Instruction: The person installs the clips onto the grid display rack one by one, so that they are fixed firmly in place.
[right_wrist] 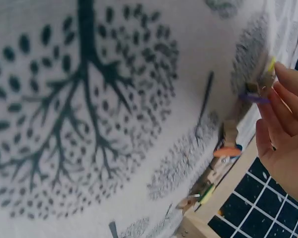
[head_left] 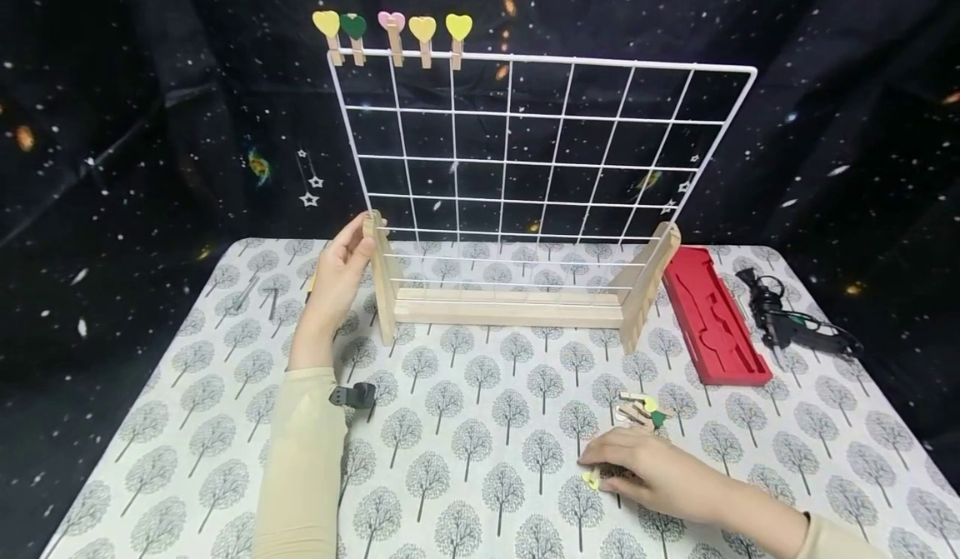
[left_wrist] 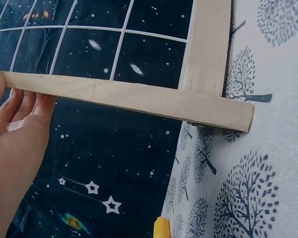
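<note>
My left hand [head_left: 339, 272] grips the upper end of the left wooden side post [left_wrist: 134, 96] of a stand that holds a white wire grid [head_left: 540, 115]. In the left wrist view its thumb and fingers lie on opposite sides of the post. Low over the tablecloth, my right hand [head_left: 660, 471] pinches a clothespin with a yellow heart [head_left: 591, 480]; the fingers hide most of it. A purple-topped clothespin [right_wrist: 256, 97] shows at those fingertips. More clothespins [head_left: 637, 410], with yellow and green hearts, lie just beyond the right hand. Several heart clothespins [head_left: 395, 38] sit along the grid's top left edge.
A red tray [head_left: 716, 326] lies right of the stand, beside a black cabled tool [head_left: 787, 317]. Thin metal pieces [head_left: 258, 294] lie at the table's left. A yellow-tipped object [left_wrist: 161, 228] shows near the left hand. A dark starry cloth [head_left: 150, 126] hangs behind.
</note>
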Demonstrator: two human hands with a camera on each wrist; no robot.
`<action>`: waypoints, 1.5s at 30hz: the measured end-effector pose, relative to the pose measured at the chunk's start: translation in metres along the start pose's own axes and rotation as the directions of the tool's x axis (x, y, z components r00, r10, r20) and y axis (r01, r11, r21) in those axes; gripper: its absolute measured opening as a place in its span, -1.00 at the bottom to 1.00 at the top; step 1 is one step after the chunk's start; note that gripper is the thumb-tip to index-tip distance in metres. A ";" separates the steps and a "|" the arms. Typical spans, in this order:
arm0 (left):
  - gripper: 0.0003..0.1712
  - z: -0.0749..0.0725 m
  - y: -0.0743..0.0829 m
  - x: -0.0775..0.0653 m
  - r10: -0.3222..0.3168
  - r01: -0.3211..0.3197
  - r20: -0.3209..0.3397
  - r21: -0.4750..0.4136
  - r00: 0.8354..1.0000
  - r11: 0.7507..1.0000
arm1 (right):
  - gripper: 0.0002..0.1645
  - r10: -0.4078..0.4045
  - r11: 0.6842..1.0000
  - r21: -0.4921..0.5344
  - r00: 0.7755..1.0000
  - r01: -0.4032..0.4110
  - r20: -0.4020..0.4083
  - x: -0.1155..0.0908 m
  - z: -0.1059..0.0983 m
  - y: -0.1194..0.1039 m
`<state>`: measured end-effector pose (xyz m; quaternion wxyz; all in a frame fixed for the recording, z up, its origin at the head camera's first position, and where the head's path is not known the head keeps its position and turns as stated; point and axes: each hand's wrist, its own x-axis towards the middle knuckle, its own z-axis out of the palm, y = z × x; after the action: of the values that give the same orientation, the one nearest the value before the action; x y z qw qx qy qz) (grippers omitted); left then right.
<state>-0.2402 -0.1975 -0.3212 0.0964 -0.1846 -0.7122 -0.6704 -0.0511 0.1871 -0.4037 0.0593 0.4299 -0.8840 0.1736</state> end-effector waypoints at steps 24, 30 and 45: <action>-0.43 -0.005 -0.012 0.004 0.028 -0.028 0.001 -0.025 1.000 0.999 | -0.70 0.103 0.975 0.177 0.982 -0.131 0.161 0.023 0.001 -0.010; -0.42 -0.007 -0.022 0.008 0.024 -0.024 -0.003 -0.014 1.000 1.000 | -0.83 0.078 0.990 0.106 0.991 -0.089 0.107 0.027 -0.003 -0.010; -0.42 -0.005 -0.010 0.004 0.002 -0.002 -0.002 -0.015 1.000 1.000 | -0.75 0.126 0.973 0.191 0.992 -0.130 0.031 0.020 -0.004 -0.003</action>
<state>-0.2484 -0.2018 -0.3288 0.0961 -0.1853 -0.7069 -0.6758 -0.0610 0.1721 -0.3946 -0.0023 0.3774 -0.8894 0.2580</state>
